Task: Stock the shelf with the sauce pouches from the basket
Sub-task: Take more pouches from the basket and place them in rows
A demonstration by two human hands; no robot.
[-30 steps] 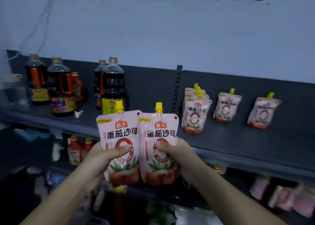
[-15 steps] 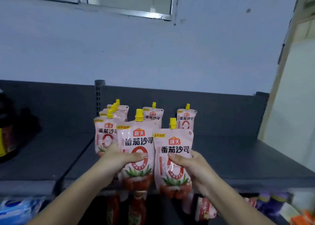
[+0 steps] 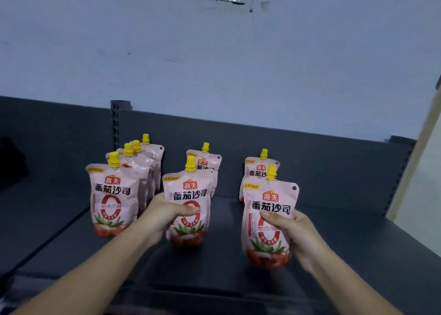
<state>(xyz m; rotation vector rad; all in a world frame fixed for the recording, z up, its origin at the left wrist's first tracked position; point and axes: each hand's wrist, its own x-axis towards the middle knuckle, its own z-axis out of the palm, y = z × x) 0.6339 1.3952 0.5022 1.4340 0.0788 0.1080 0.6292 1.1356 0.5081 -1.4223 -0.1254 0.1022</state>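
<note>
Pouches moved apart since half second before: held together above front edge then, spread over shelf at this moment. Left hand gripped middle pouch at waist, thumb across front, base apparently on shelf, just ahead of back pouch. Right hand held right pouch, thumb on front, fingers behind, nearer front edge. Risk: soft base unsettled, pouch might slump or tip toward front edge on release; left forearm close to left row, might knock it

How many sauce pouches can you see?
8: left row of four; middle pair, front one in left hand; right pair, front one in right hand. Others may hide behind.
</note>
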